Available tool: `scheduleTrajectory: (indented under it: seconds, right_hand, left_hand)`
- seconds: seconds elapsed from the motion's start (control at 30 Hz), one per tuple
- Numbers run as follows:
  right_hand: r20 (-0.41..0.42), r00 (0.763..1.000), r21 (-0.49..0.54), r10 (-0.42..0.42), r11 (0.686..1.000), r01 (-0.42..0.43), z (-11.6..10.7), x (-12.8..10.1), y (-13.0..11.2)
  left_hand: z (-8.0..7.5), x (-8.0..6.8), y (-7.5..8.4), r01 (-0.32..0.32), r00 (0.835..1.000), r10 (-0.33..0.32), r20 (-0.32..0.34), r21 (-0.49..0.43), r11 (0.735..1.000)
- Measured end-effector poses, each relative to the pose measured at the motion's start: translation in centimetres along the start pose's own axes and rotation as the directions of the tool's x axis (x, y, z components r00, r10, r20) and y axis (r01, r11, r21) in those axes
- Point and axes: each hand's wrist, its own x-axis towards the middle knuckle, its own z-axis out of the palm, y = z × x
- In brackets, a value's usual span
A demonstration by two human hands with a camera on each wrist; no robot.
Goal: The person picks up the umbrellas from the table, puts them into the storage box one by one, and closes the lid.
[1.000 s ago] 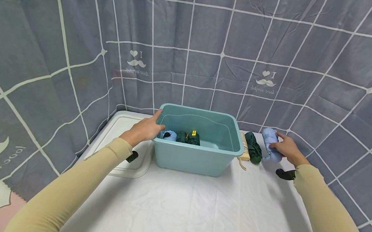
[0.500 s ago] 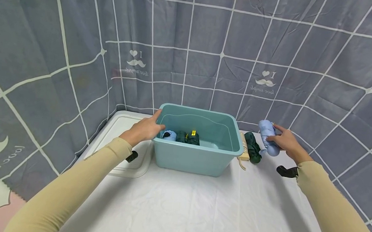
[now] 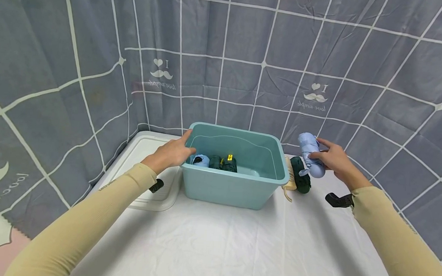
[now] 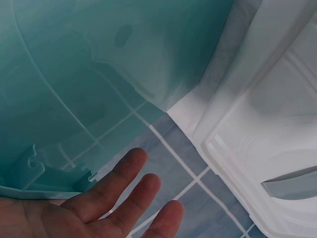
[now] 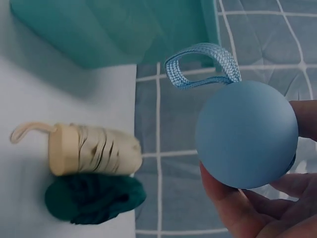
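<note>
Head view showed me a white table (image 3: pixel 237 247) against grey checked curtains (image 3: pixel 248 52); right hand (image 3: pixel 334 162) gripped a blue umbrella (image 3: pixel 310 153), left hand (image 3: pixel 171 154) lay flat-fingered on the bin (image 3: pixel 237 189) rim.

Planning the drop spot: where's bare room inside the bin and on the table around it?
Inside the teal bin, the right half of the floor is bare; the folded umbrellas crowd the left. The white tabletop in front is open. Tight spots: the gap right of the bin, filled by the beige umbrella and dark green umbrella, and the left side, taken by the white lid.
</note>
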Motion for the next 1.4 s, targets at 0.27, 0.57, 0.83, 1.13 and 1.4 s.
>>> scheduleTrajectory:
  seconds: [0.27, 0.57, 0.83, 1.13, 1.4]
  right_hand:
    - [0.023, 1.0, -0.007, -0.02, 1.0, 0.02, 0.5, -0.7, -2.7]
    - [0.06, 0.998, -0.002, -0.015, 1.0, 0.015, 1.3, -0.9, -5.1]
    - [0.111, 0.993, -0.006, -0.038, 0.999, 0.039, 2.2, -0.8, -6.7]
    - [0.179, 0.983, -0.035, -0.04, 0.998, 0.047, 3.6, -0.3, -8.7]
    - [0.251, 0.967, -0.065, -0.048, 0.996, 0.067, 4.9, 0.9, -9.8]
  left_hand:
    - [-0.1, -0.1, 0.1, 0.004, 1.0, -0.004, -0.011, 0.003, 1.0]
    - [-0.1, 0.1, 0.0, 0.0, 1.0, 0.0, -0.01, 0.003, 1.0]
    - [-0.1, 0.2, -0.2, 0.0, 1.0, 0.0, -0.006, 0.006, 1.0]
    - [-0.1, 0.1, -0.2, 0.0, 1.0, 0.0, -0.007, 0.003, 1.0]
    - [-0.2, 0.0, 0.0, 0.004, 1.0, -0.004, -0.011, 0.001, 1.0]
